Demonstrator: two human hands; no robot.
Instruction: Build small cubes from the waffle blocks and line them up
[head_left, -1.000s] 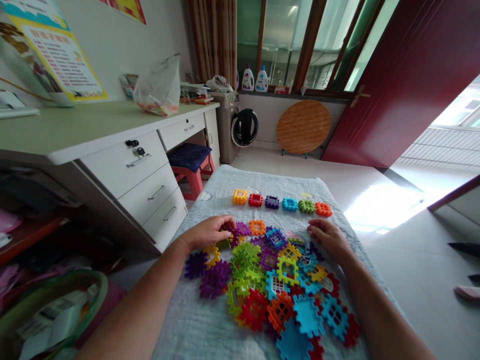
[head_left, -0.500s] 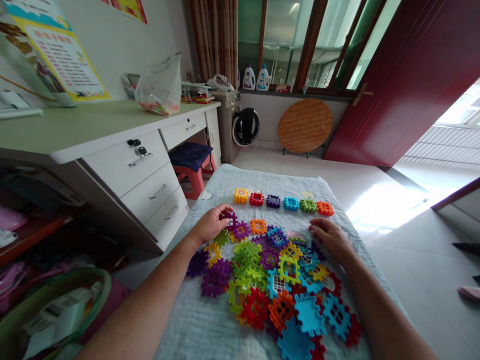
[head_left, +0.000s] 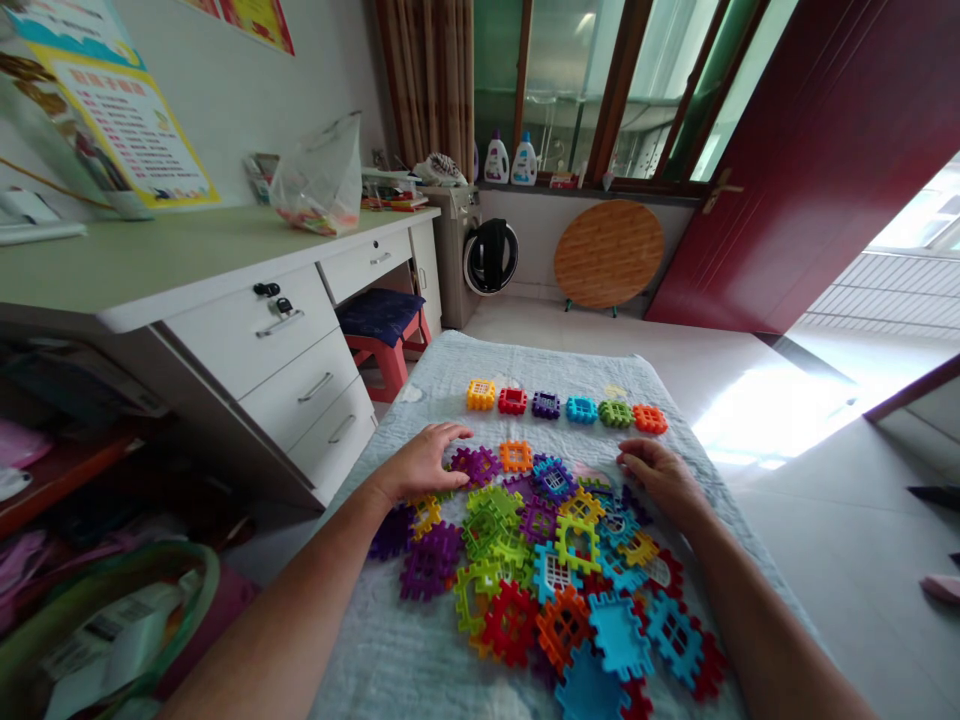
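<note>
My left hand [head_left: 429, 462] is over the left side of a heap of plastic interlocking tiles, its thumb and fingers apart with nothing between them. Purple tiles [head_left: 477, 464] lie just beside its fingertips. My right hand [head_left: 666, 478] rests at the right edge of the heap, fingers loosely bent and no tile visible in them. Between the hands are an orange tile [head_left: 516, 456], a blue and purple tile [head_left: 553, 478], green tiles [head_left: 491, 520] and several more in red, yellow and light blue. Beyond them stands a row of small assembled blocks, from a yellow block [head_left: 481, 395] to an orange block [head_left: 649, 419].
A pale cloth [head_left: 450, 365] covers the surface under the tiles. At the left is a desk [head_left: 187, 250] with a plastic bag [head_left: 319, 185], and a red stool [head_left: 386, 355] stands by it. Farther back are a washing machine [head_left: 455, 250] and a round wooden board [head_left: 609, 252].
My left hand has let go of a purple tile, which now lies with the others at the heap's edge, and its fingers have spread. My right hand stays in place.
</note>
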